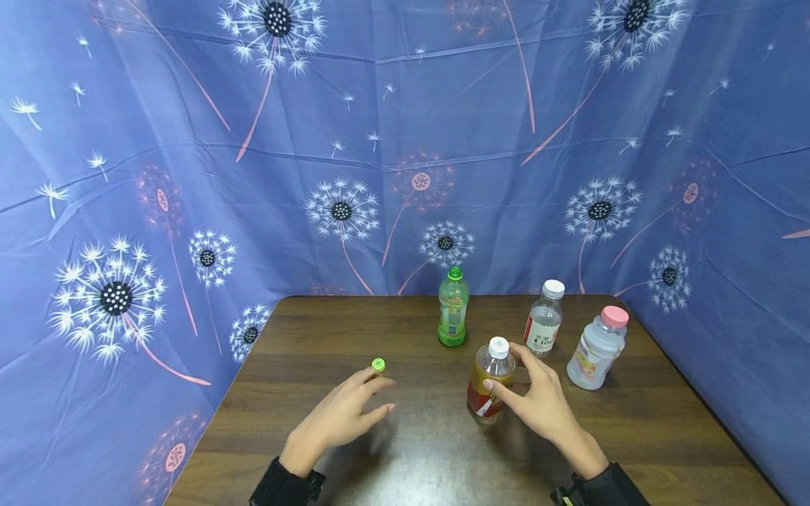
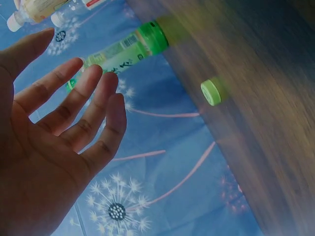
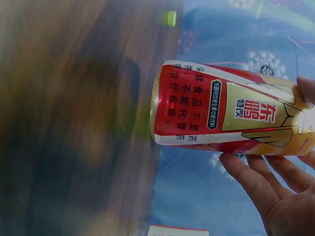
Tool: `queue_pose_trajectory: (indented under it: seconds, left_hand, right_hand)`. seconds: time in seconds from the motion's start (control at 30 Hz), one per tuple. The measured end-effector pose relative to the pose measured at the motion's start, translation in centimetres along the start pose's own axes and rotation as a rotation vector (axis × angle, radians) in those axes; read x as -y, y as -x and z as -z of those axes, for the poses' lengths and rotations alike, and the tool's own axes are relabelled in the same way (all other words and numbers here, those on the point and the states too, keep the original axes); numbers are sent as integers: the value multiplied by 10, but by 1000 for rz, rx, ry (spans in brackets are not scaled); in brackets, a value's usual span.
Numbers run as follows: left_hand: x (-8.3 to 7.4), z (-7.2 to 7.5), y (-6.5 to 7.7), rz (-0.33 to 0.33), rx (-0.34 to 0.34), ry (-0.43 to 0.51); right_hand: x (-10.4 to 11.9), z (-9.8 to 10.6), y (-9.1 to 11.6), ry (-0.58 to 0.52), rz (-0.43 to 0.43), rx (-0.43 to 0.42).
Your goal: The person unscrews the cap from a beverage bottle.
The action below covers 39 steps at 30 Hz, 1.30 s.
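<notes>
My right hand (image 1: 538, 393) holds a clear drink bottle (image 1: 489, 393) with a red and gold label and a white cap, thumb on one side and fingers round the other. In the right wrist view that bottle (image 3: 236, 108) shows its printed label, close over the table. Nothing is held by my left hand (image 1: 344, 414), whose fingers are spread and relaxed above the table. A small green cap (image 1: 378, 365) lies just beyond its fingertips. Farther back stands an uncapped green bottle (image 1: 453, 309); in the left wrist view the green cap (image 2: 211, 92) sits apart from the fingers.
Right of the held bottle stand a clear bottle (image 1: 544, 320) with a white cap and a whitish bottle (image 1: 598, 349) with a pink cap. They share the brown wooden table (image 1: 304, 344). A blue dandelion-print cloth (image 1: 354, 105) hangs behind and at both sides.
</notes>
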<state>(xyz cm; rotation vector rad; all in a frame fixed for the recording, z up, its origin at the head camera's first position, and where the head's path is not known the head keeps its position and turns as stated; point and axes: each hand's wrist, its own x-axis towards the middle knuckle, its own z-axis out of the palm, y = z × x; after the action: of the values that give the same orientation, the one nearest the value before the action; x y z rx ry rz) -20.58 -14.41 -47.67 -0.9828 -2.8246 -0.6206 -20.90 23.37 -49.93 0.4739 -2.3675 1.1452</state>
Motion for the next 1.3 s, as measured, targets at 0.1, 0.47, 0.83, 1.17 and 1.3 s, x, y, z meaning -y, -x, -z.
queue_pose_trajectory:
  seconds: [0.1, 0.47, 0.83, 1.17, 1.3]
  left_hand:
    - [5, 1, 5, 17, -27, -13]
    - [27, 1, 22, 169, -26, 35]
    - [35, 4, 42, 259, -45, 73]
    - [35, 7, 48, 273, -55, 76]
    - [37, 8, 49, 267, -47, 78]
  right_hand:
    - [-8, 3, -11, 19, -12, -19]
    - [-29, 11, -59, 148, -97, -83]
    - [-46, -3, -97, 175, -150, -71]
    - [-67, -9, -110, 173, -246, -63]
    - [-74, -13, -110, 187, -246, -57]
